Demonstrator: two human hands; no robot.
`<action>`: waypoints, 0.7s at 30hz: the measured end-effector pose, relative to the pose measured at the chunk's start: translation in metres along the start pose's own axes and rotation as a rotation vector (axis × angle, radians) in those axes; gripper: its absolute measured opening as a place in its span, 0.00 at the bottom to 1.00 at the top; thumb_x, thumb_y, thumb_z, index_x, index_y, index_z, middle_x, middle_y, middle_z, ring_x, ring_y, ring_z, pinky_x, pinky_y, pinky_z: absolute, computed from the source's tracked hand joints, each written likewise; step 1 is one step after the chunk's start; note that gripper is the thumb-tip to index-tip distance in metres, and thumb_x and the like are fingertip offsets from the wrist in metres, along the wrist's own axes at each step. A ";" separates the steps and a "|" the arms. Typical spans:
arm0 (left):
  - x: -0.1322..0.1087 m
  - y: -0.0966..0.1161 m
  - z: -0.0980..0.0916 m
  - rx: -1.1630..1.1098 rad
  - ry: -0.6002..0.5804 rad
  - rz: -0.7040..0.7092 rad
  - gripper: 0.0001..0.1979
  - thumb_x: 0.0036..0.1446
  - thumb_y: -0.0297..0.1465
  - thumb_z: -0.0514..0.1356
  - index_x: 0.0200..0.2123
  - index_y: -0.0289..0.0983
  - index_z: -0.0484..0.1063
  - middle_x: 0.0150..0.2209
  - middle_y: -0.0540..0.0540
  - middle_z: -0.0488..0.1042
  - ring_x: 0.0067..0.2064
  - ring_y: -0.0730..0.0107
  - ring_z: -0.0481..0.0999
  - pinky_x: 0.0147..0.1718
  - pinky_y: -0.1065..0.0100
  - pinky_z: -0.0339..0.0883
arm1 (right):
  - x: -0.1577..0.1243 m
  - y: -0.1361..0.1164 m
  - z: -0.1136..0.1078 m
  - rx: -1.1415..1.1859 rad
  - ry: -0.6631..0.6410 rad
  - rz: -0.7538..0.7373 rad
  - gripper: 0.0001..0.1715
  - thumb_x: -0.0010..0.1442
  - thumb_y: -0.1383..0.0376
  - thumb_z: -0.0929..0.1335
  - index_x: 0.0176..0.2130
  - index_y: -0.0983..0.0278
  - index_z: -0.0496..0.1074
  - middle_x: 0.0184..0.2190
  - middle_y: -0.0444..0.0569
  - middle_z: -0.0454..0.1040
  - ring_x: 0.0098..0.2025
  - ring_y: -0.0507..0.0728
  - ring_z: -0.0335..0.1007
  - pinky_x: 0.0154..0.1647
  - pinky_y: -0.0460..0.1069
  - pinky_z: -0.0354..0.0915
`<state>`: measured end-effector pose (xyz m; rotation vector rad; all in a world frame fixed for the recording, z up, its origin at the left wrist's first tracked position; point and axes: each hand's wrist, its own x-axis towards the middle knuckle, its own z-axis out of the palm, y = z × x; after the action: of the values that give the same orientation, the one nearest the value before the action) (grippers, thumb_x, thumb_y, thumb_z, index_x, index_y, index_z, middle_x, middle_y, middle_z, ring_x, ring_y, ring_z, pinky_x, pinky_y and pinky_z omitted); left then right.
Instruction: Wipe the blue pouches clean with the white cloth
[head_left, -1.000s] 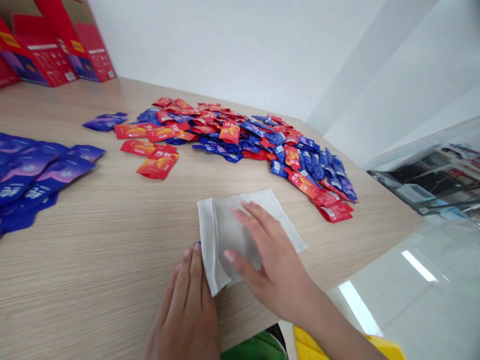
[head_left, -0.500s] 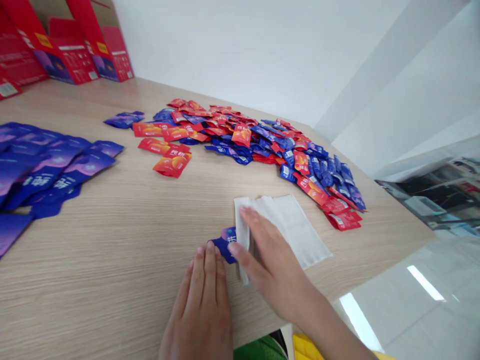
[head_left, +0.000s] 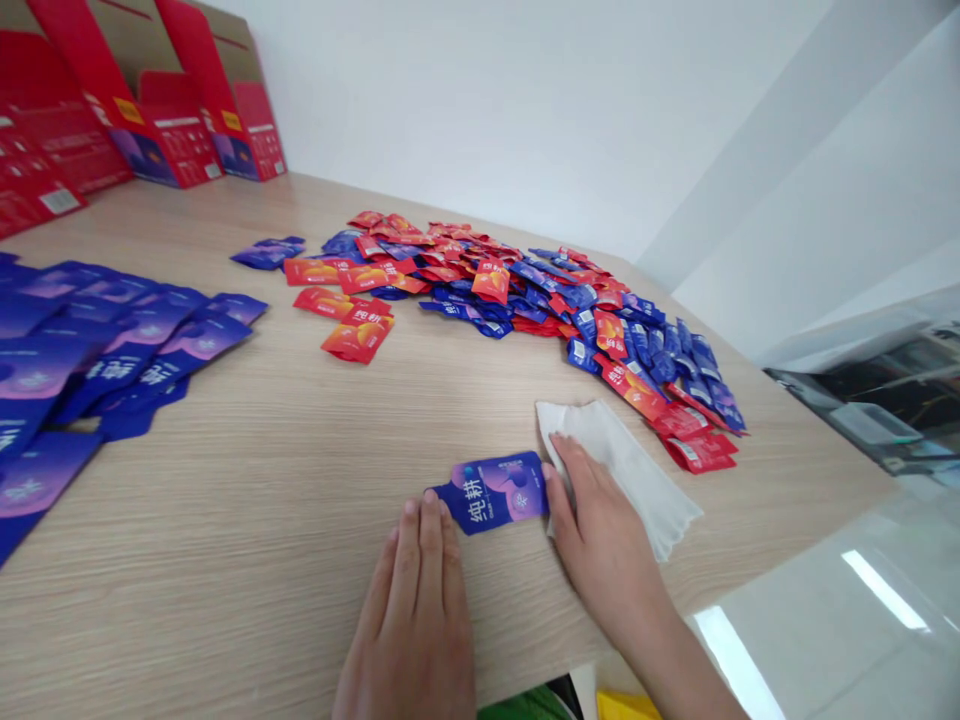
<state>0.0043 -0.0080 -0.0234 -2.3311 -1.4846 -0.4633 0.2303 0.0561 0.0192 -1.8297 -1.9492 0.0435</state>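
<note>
A blue-purple pouch with white lettering lies flat on the table in front of me. My left hand rests flat, fingers straight and side by side, its fingertips on the pouch's narrow left end. Over a folded white cloth, my right hand presses its fingers down, the thumb at the pouch's right end. The cloth is partly hidden under that hand and lies at the right end of the pouch.
Overlapping blue pouches lie at the left. A long heap of red and blue pouches stretches along the back to the right, with a few red pouches before it. Open red boxes stand at the back left against the wall.
My right hand has slid the white cloth rightward along the pouch, uncovering its printed face. The cloth's shape has shifted. My left hand stays on the pouch's left end.
</note>
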 end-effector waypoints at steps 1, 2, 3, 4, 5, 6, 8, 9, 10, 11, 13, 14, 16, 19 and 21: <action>0.000 0.000 0.001 -0.008 -0.003 -0.010 0.36 0.61 0.30 0.51 0.71 0.21 0.62 0.70 0.29 0.71 0.71 0.49 0.73 0.64 0.56 0.73 | 0.001 -0.001 -0.004 0.006 -0.004 0.008 0.29 0.78 0.58 0.59 0.67 0.70 0.72 0.60 0.66 0.81 0.60 0.71 0.82 0.60 0.68 0.77; -0.001 0.000 0.001 -0.010 -0.005 -0.019 0.36 0.61 0.30 0.52 0.71 0.22 0.62 0.70 0.29 0.72 0.71 0.49 0.73 0.64 0.57 0.73 | 0.002 -0.002 -0.009 0.022 0.001 0.026 0.28 0.76 0.61 0.59 0.66 0.68 0.73 0.56 0.63 0.83 0.54 0.69 0.85 0.55 0.65 0.80; -0.001 -0.001 0.001 -0.007 0.002 -0.018 0.36 0.61 0.31 0.52 0.70 0.22 0.63 0.70 0.30 0.72 0.70 0.49 0.74 0.64 0.57 0.74 | 0.003 -0.005 -0.015 0.055 0.013 0.050 0.26 0.76 0.62 0.59 0.65 0.65 0.74 0.53 0.59 0.85 0.48 0.67 0.87 0.49 0.62 0.82; -0.001 -0.001 0.002 0.000 0.008 -0.017 0.35 0.60 0.31 0.53 0.70 0.22 0.64 0.70 0.29 0.72 0.70 0.49 0.74 0.64 0.57 0.74 | 0.003 -0.009 -0.020 0.104 0.031 0.070 0.25 0.75 0.62 0.60 0.64 0.61 0.75 0.52 0.56 0.86 0.45 0.65 0.87 0.45 0.59 0.82; -0.001 -0.001 0.002 0.011 0.013 -0.009 0.35 0.61 0.31 0.53 0.69 0.22 0.64 0.69 0.29 0.73 0.69 0.49 0.75 0.63 0.58 0.74 | 0.003 -0.015 -0.025 0.167 0.047 0.076 0.23 0.76 0.61 0.62 0.62 0.58 0.76 0.52 0.53 0.86 0.45 0.63 0.87 0.44 0.56 0.82; 0.000 -0.001 0.002 0.023 0.021 -0.001 0.35 0.61 0.31 0.53 0.69 0.21 0.64 0.69 0.29 0.73 0.69 0.49 0.75 0.63 0.58 0.74 | 0.002 -0.021 -0.029 0.232 0.048 0.064 0.21 0.76 0.60 0.63 0.62 0.56 0.76 0.54 0.50 0.86 0.48 0.62 0.87 0.45 0.54 0.82; 0.001 -0.002 0.003 0.041 0.029 0.004 0.35 0.61 0.31 0.52 0.70 0.21 0.63 0.69 0.29 0.73 0.69 0.49 0.75 0.63 0.58 0.73 | -0.002 -0.035 -0.029 0.319 0.006 -0.034 0.19 0.77 0.58 0.65 0.63 0.54 0.75 0.59 0.49 0.83 0.57 0.61 0.83 0.54 0.55 0.81; 0.001 -0.002 0.004 0.045 0.034 0.000 0.35 0.61 0.31 0.52 0.70 0.22 0.62 0.69 0.29 0.74 0.68 0.50 0.75 0.63 0.57 0.73 | -0.005 -0.040 -0.026 0.321 -0.024 -0.107 0.20 0.76 0.58 0.66 0.64 0.55 0.74 0.63 0.50 0.81 0.64 0.62 0.79 0.61 0.57 0.78; 0.002 -0.002 0.004 0.045 0.035 -0.008 0.36 0.61 0.31 0.52 0.70 0.22 0.62 0.69 0.30 0.74 0.68 0.50 0.75 0.64 0.57 0.72 | -0.008 -0.044 -0.021 0.293 -0.048 -0.173 0.22 0.76 0.59 0.67 0.65 0.56 0.73 0.66 0.51 0.78 0.69 0.63 0.74 0.68 0.61 0.73; 0.002 -0.002 0.005 0.041 0.034 -0.014 0.36 0.61 0.31 0.52 0.71 0.22 0.62 0.69 0.30 0.74 0.68 0.50 0.75 0.64 0.57 0.72 | -0.010 -0.045 -0.015 0.244 -0.062 -0.221 0.25 0.75 0.58 0.69 0.67 0.58 0.72 0.69 0.54 0.75 0.73 0.66 0.68 0.73 0.66 0.67; 0.002 -0.001 0.005 0.035 0.036 -0.010 0.36 0.61 0.31 0.52 0.70 0.21 0.62 0.69 0.29 0.74 0.69 0.49 0.74 0.64 0.57 0.71 | -0.014 -0.041 -0.005 0.145 -0.067 -0.246 0.31 0.73 0.56 0.71 0.69 0.62 0.70 0.72 0.59 0.70 0.76 0.70 0.63 0.75 0.72 0.62; 0.002 -0.001 0.005 0.034 0.039 -0.001 0.36 0.61 0.31 0.52 0.70 0.21 0.62 0.69 0.29 0.74 0.69 0.49 0.74 0.64 0.57 0.70 | -0.016 -0.036 -0.002 0.113 -0.069 -0.229 0.31 0.73 0.55 0.70 0.70 0.63 0.70 0.72 0.60 0.70 0.76 0.70 0.63 0.74 0.73 0.63; 0.002 -0.001 0.005 0.034 0.046 0.003 0.36 0.62 0.31 0.52 0.70 0.20 0.62 0.69 0.30 0.74 0.69 0.49 0.73 0.64 0.57 0.70 | -0.017 -0.025 -0.001 0.084 -0.072 -0.197 0.28 0.76 0.56 0.67 0.69 0.62 0.71 0.71 0.60 0.72 0.74 0.69 0.67 0.72 0.71 0.68; 0.003 0.001 0.005 0.040 0.058 -0.017 0.35 0.62 0.31 0.52 0.69 0.20 0.63 0.68 0.30 0.74 0.69 0.49 0.73 0.64 0.57 0.70 | -0.015 -0.013 -0.008 0.079 -0.035 -0.200 0.23 0.79 0.61 0.62 0.65 0.62 0.75 0.66 0.58 0.77 0.68 0.67 0.75 0.67 0.67 0.74; 0.004 0.002 0.005 0.040 0.064 -0.028 0.34 0.62 0.31 0.52 0.68 0.21 0.65 0.68 0.30 0.75 0.68 0.50 0.74 0.64 0.57 0.69 | -0.011 -0.017 -0.013 0.092 -0.009 -0.202 0.21 0.79 0.63 0.61 0.62 0.63 0.76 0.61 0.57 0.82 0.61 0.65 0.82 0.62 0.64 0.79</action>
<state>0.0080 -0.0033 -0.0259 -2.2463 -1.4847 -0.5063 0.2188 0.0401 0.0328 -1.5698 -2.0925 0.0748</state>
